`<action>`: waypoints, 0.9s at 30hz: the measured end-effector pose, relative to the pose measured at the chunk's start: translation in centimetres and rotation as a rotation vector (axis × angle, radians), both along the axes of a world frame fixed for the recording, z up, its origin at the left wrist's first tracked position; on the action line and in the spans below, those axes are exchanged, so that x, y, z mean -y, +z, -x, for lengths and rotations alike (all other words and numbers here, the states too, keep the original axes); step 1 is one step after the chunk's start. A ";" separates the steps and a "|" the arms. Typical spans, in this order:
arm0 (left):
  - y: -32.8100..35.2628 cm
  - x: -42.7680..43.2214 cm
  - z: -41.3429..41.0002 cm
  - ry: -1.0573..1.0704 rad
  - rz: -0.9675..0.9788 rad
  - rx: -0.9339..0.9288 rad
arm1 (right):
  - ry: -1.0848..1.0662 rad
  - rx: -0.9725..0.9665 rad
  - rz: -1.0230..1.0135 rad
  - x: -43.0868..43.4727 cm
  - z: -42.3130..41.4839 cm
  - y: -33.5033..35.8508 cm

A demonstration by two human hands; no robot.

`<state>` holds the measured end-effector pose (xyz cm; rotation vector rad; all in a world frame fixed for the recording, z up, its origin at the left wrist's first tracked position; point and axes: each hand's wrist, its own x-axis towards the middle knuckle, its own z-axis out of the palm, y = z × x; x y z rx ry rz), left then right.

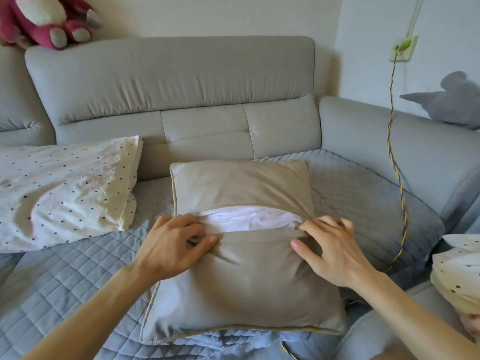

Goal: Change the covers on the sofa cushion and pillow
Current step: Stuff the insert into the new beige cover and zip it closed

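Two bare forearms reach in from the near edge to a tan cushion cover (244, 289). It lies flat on the quilted seat throw (65, 281) of a grey sofa (171, 79), with its opening turned upward so both ends can be worked at once. The left grip (176, 242) pinches the lower lip of that opening between thumb and curled fingers at the left end. The right grip (330, 245) curls onto the same lip at the right end, thumb pressed on the fabric. Whether any fingertips are tucked inside the slit is hard to tell.

Set well apart, the two hold the mouth wide, and the white insert (249, 219) shows in the gap, inside the cover. That suggests the change on this cushion is at an early stage.

A bundle of dotted fabric (457, 276) sits at the right edge, perhaps a spare cover kept within reach. To the left, the dotted pillow (65, 188) lies clear of the work. Beyond, a pink plush toy (44, 19) perches on the backrest, a grey plush toy (452, 102) rests on the armrest, and a twisted cable (392, 141) hangs from the wall.
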<state>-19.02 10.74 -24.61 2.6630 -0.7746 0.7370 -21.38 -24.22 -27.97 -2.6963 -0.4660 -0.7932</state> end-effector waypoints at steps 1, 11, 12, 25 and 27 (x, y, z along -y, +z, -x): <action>0.4 -0.1 0.1 -0.019 -0.031 0.033 | 0.009 0.016 0.022 0.1 0.0 0.1; -1.8 -2.0 1.1 -0.009 -0.144 -0.153 | 0.084 0.105 0.176 -0.3 -0.5 -0.4; -1.9 -1.9 0.9 -0.010 -0.139 -0.162 | 0.060 0.096 0.178 -0.1 -0.7 -0.8; 1.1 1.0 0.3 0.080 0.161 0.160 | -0.328 -0.339 -0.728 -2.1 -0.3 1.7; 2.7 1.8 -0.9 0.063 0.138 0.090 | -0.364 -0.499 -0.769 -2.7 0.0 1.9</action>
